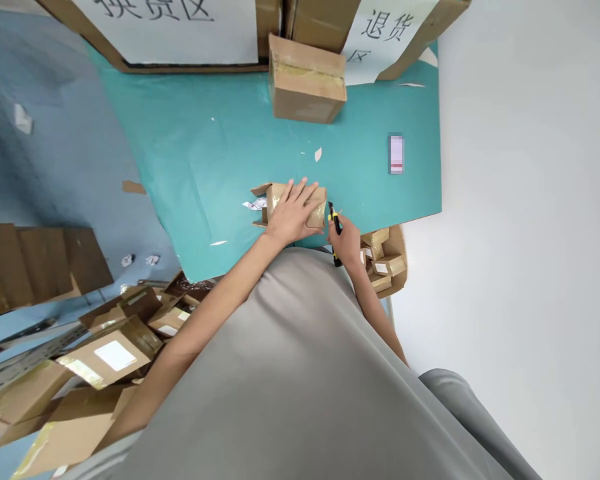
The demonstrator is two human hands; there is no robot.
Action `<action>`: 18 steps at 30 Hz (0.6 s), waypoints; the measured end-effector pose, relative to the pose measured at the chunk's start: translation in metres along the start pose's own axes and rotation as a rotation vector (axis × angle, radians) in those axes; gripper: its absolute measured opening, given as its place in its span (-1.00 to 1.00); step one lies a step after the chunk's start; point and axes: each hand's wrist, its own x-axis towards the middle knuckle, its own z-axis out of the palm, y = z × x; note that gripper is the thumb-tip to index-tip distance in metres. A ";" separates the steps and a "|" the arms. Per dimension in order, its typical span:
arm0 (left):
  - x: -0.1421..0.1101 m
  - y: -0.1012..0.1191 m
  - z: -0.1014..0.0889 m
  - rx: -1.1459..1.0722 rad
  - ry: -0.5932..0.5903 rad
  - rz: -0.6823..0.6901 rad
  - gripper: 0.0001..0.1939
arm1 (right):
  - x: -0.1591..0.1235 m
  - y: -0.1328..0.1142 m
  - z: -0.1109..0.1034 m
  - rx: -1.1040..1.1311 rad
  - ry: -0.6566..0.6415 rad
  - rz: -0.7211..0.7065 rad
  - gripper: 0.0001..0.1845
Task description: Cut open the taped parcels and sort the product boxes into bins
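Observation:
A small cardboard box [275, 193] lies on the teal-covered table [220, 140] close to my body. Flaps stand out at its left end, and crumpled white paper [257, 203] pokes from there. My left hand [295, 217] rests on top of the box with its fingers spread, pressing on the taped side. Just right of the box, my right hand [347, 241] is wrapped round a black and yellow utility knife [336, 223]. The knife's tip points away from me, beside the box's right end; whether it touches the cardboard I cannot tell.
A closed carton [307, 107] stands at the back, before two large boxes with paper signs [180, 33]. A blurred-out pale item [396, 154] lies at the right. Below the right edge is a bin of small boxes [395, 260]; several cartons [115, 353] pile up at lower left.

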 end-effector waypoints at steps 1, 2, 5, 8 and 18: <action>-0.002 -0.002 0.001 0.003 0.010 0.005 -0.17 | 0.000 -0.003 -0.001 0.016 -0.008 0.009 -0.54; -0.003 -0.003 0.001 0.001 0.023 0.008 -0.19 | 0.001 -0.007 -0.003 0.026 -0.017 0.016 -0.56; -0.007 -0.006 0.004 -0.010 0.062 0.009 -0.26 | 0.001 -0.019 -0.009 0.006 -0.059 0.034 -0.61; -0.009 -0.006 0.006 -0.013 0.078 0.003 -0.29 | -0.001 -0.030 -0.016 -0.040 -0.108 0.093 -0.64; -0.009 -0.007 0.012 0.030 0.091 -0.003 -0.31 | 0.000 -0.065 -0.025 -0.157 -0.170 0.224 -0.63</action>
